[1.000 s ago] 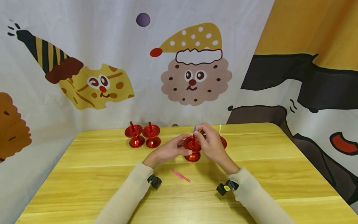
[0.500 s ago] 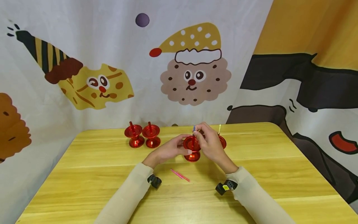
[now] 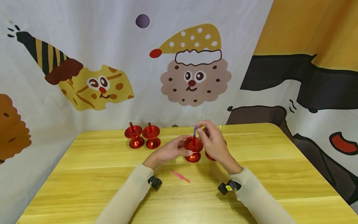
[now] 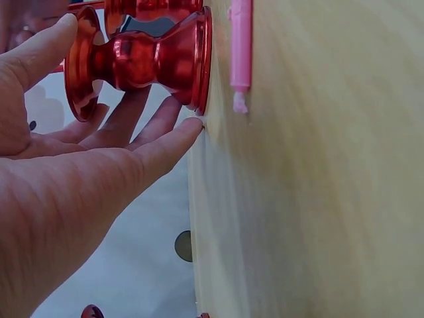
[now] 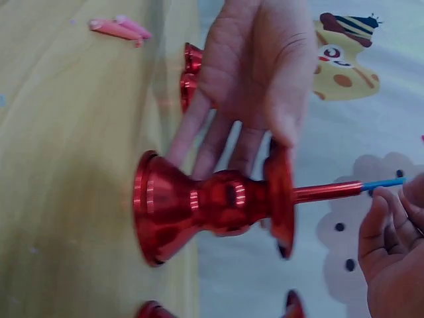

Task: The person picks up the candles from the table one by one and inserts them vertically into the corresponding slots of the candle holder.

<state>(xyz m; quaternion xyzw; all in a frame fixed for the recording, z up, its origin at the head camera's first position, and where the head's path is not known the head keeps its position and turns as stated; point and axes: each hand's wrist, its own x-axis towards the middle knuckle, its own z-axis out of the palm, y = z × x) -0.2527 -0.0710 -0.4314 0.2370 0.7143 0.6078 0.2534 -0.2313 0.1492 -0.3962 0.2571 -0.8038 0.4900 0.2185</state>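
L hand (image 3: 171, 149): gripped red holder (image 3: 192, 157), prob. to steady it.
R hand (image 3: 216, 143): at blue candle's (image 3: 195, 130) tip; pinch or just contact, couldn't tell.
Blue candle: upright in holder, far half of worktop (image 3: 92, 177).

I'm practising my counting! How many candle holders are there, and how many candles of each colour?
Red candle holders: 4
Blue candle: 1
Yellow candle, mostly hidden: 1
Pinkish candles: 2
Total: 8

on table (image 3: 92, 186): holder pair (image 3: 153, 143) stood far left; middle holder (image 3: 193, 157), candle (image 3: 195, 130) in top, and rightmost holder (image 3: 210, 156), right; loose candles (image 3: 183, 177) lay nearer.
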